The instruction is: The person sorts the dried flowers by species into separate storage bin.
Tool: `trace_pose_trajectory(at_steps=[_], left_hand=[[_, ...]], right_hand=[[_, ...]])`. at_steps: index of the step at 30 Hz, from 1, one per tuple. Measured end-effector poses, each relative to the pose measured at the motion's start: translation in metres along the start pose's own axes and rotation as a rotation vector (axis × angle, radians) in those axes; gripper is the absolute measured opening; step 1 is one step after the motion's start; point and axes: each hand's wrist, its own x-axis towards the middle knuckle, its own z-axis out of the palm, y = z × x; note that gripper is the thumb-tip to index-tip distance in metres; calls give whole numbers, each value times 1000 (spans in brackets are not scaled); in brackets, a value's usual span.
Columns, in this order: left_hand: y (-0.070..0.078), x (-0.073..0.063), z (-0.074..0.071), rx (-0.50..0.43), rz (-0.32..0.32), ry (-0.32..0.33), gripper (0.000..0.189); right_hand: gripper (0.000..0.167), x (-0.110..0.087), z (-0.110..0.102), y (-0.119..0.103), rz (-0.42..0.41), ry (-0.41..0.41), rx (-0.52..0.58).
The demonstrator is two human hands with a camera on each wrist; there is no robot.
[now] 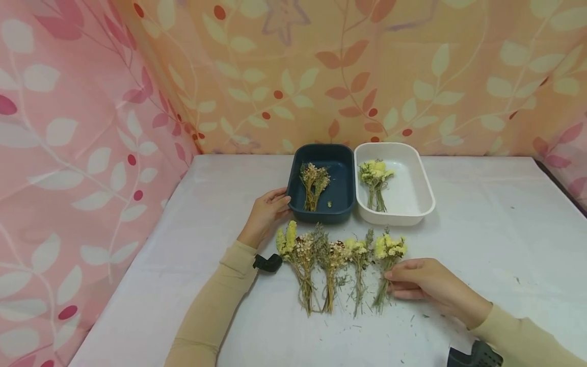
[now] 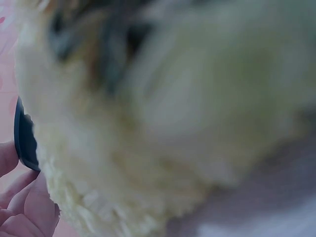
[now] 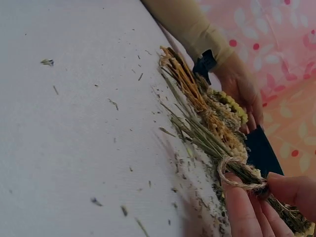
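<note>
My left hand grips the near left corner of a dark blue tray, thumb above and fingers below. In that tray lies a dried flower bunch with pale small blooms. My right hand pinches the stems of a yellow dried flower bouquet, the rightmost in a row on the table. Twine circles these stems beside the fingertips in the right wrist view. To its left lie several more bouquets of cream, yellow and grey-green sprigs. Blurred yellow blooms cover most of the left wrist view.
A white tray adjoins the blue one on the right and holds a yellow flower bunch. Stem scraps and crumbs are strewn over the white-covered table. Patterned cloth hangs behind and at the left.
</note>
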Motion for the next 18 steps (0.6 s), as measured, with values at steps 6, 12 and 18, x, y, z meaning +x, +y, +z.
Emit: trace_pose_trajectory(at_steps=[6,12,18], left_hand=[[0,0,-1,-11,-4,0,46],[1,0,0,-17,-3,2,46],[1,-1,-1,-11,-5,-7,46]], right_hand=[[28,-8,-5,-19,-52,104,-163],[25,-12,-15,-39,-110,149,-222],[12,-8,-27,-60,-144,119,-184]])
